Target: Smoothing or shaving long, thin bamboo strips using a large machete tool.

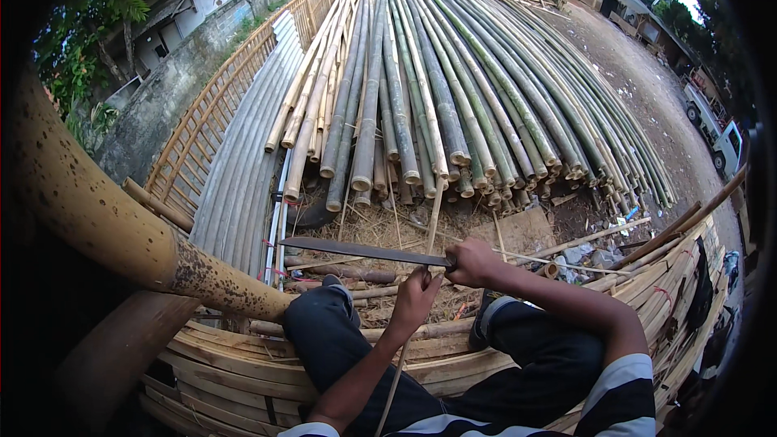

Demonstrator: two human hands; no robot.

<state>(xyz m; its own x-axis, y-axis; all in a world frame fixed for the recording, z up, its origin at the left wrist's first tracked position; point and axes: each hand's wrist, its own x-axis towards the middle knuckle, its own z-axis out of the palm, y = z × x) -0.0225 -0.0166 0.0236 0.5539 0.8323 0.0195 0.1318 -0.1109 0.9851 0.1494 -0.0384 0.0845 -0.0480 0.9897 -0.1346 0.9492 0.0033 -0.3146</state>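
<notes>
My right hand (472, 263) is closed round the handle of a machete (356, 250). Its long dark blade points left across the view, nearly level. Just below the handle end, my left hand (414, 301) grips a thin bamboo strip (393, 386). The strip runs from beside my lap up through that fist and past the blade, toward the pile of poles. Blade and strip cross close above my left fist; whether the edge touches the strip, I cannot tell. My fingers hide the handle and part of the strip.
Long green and tan bamboo poles (421, 105) lie piled ahead, cut ends facing me. A thick spotted bamboo pole (105, 202) slants in close at left. Split bamboo slats (235, 356) lie beneath my legs. Grey corrugated sheets (243, 142) and a bamboo fence (190, 133) stand left.
</notes>
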